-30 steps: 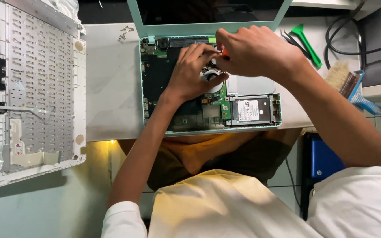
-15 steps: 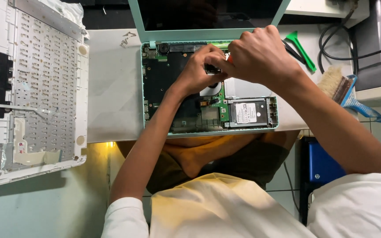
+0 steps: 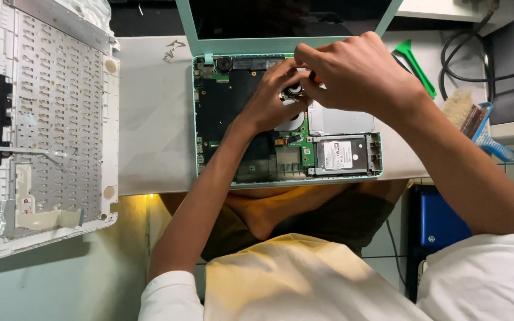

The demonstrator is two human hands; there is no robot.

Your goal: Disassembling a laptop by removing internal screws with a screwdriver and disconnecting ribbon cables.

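**Inspector:** Report the position of the hands.

**Onlooker:** Both are over the opened laptop base (image 3: 239, 119), the mint-green one with its boards bare. The left hand (image 3: 269, 98) rests on the dark board, its fingers curled down around a small round metal part (image 3: 294, 90). The right hand (image 3: 361, 74) meets it from the other side, thumb and forefinger pinched shut at that same spot.

**Inspector:** What is in the pinch?

**Onlooker:** A sliver of red-orange shows between the right fingers, likely a tool handle; too much is hidden to say. The left fingers touch the round part, but whether they truly clasp it I cannot tell.

**Inspector:** Surroundings, taken from the grip?

**Onlooker:** Just below it, towards the person, sits a pale round fan housing, half covered by the left wrist. Further that way, and to the right-hand side, lies the silver hard drive (image 3: 340, 154) in its bay. Directly beyond the grip stands the dark screen (image 3: 269, 18) in its green frame. Well off to the left-hand side lies the removed white keyboard panel (image 3: 60, 113), underside up. To the right-hand side, near the table edge (image 3: 150, 131), are a green plastic pry tool (image 3: 417, 65) and a brush (image 3: 468, 113) with a blue handle.
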